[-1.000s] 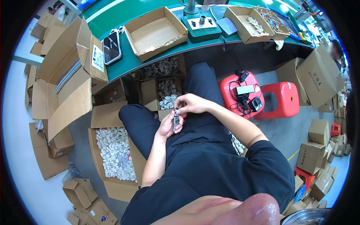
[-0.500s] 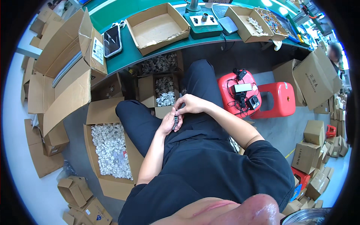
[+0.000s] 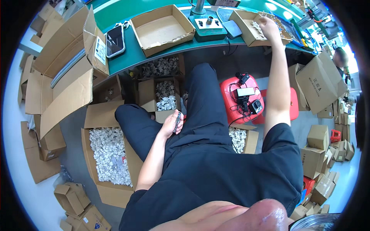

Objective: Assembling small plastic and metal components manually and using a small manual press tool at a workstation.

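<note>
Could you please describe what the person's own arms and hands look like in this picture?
Both forearms are bare, with short black sleeves ending above the elbows. The left hand and right hand are ungloved; no watch, ring or band shows on either.

The work table [image 3: 127,57] runs across the top of the frame. On it, from left to right, lie a phone [image 3: 115,41], an open shallow box [image 3: 162,29], a small press [image 3: 206,25] and a box of small parts [image 3: 256,29]. The right hand [image 3: 268,26] is in this last box, at the upper right. The left hand [image 3: 171,123] is at the centre, above the lap, around a small dark part [image 3: 177,121]. Under the table stand open boxes of small pieces [image 3: 165,94]. A large carton of pieces [image 3: 110,154] stands at the lower left. A stool [image 3: 241,98] with chargers on it stands right of the knees.
</note>
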{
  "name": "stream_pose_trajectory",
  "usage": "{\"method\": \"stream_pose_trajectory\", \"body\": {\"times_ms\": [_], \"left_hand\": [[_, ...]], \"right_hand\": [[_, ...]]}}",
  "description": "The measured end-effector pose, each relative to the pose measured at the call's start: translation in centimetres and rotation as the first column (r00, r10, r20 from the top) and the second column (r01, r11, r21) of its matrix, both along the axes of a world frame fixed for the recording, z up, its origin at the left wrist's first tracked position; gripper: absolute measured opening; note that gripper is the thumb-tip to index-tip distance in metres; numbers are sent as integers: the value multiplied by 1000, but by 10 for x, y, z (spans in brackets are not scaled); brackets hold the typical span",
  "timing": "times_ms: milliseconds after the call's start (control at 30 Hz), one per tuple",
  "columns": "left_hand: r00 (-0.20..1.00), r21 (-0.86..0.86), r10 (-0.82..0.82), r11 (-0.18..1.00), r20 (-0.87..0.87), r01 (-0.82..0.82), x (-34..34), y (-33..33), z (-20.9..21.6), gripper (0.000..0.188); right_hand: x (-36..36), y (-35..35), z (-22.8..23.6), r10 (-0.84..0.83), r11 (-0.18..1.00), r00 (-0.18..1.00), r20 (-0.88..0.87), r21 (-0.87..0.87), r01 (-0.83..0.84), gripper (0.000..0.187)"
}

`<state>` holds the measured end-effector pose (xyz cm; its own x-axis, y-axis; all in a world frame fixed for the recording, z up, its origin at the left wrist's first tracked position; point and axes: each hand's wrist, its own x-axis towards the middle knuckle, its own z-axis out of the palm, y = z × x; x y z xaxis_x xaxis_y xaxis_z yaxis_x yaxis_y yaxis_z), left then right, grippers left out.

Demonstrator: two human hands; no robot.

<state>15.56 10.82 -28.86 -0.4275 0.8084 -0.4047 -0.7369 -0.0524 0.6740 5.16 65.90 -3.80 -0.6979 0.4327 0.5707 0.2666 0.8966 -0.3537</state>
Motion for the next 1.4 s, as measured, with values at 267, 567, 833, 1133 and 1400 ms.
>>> {"method": "stream_pose_trajectory", "body": {"times_ms": [267,567,833,1133,1400], "left_hand": [[999,-99,32,995,14,-30,-6,4,-5,54],[998,-168,69,984,11,-66,-8,9,-7,55],[996,-215,81,974,29,-73,-7,7,-7,54],[997,-245,51,969,51,-37,-7,13,-9,53],[997,-237,59,971,51,-45,-7,10,-12,52]], "right_hand": [[-23,34,-7,239,964,567,788,-263,-40,38],[-34,50,-23,232,973,621,748,-173,-156,28],[-16,20,6,350,808,922,167,-551,-207,30],[-52,-105,-39,357,834,908,-219,-362,-416,29],[-72,-150,-76,382,894,810,-445,-43,-445,26]]}}
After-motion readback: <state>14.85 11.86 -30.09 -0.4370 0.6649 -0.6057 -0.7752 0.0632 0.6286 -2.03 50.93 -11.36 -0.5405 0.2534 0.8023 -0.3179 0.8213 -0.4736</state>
